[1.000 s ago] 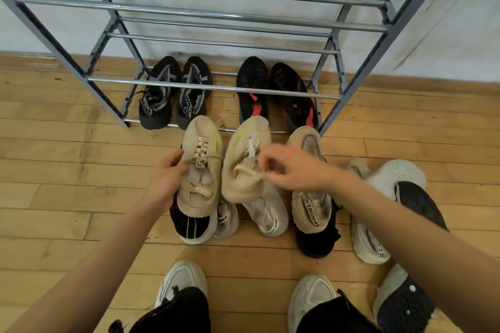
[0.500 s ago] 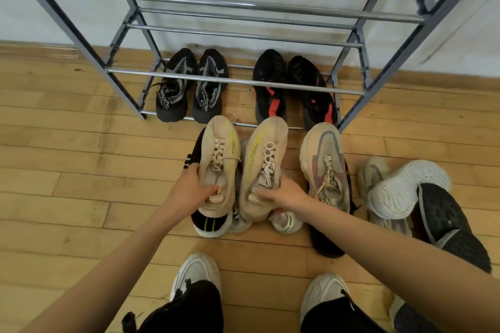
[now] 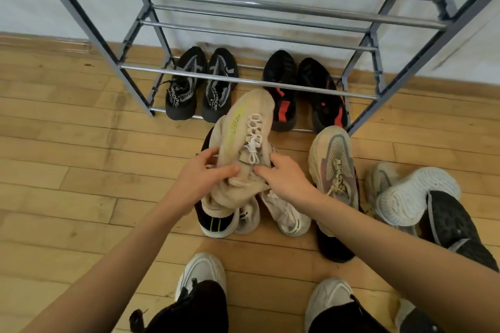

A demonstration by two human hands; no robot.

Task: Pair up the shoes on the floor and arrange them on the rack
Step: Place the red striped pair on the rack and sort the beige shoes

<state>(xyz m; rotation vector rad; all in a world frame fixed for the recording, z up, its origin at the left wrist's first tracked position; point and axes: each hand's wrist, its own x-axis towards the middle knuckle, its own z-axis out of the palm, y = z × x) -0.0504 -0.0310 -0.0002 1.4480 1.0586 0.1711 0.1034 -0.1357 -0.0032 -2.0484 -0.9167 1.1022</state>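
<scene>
Across the top of the frame the metal rack (image 3: pixel 243 81) already holds two dark pairs on its bottom tier. At centre, the two beige sneakers (image 3: pixel 243 143), held apart half a second ago, are now pressed together, left hand (image 3: pixel 200 181) and right hand (image 3: pixel 284 178) both closed around them: a pair ready to shelve. Unsorted shoes (image 3: pixel 414 197) crowd the wooden floor (image 3: pixel 67 170) at lower right, by a pale wall.

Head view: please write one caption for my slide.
Both hands gather a beige shoe pair before the rack.

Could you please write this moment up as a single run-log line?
hands: left hand and right hand grip beige sneakers | rack: two dark pairs on bottom tier | floor: loose shoes unsorted
</scene>
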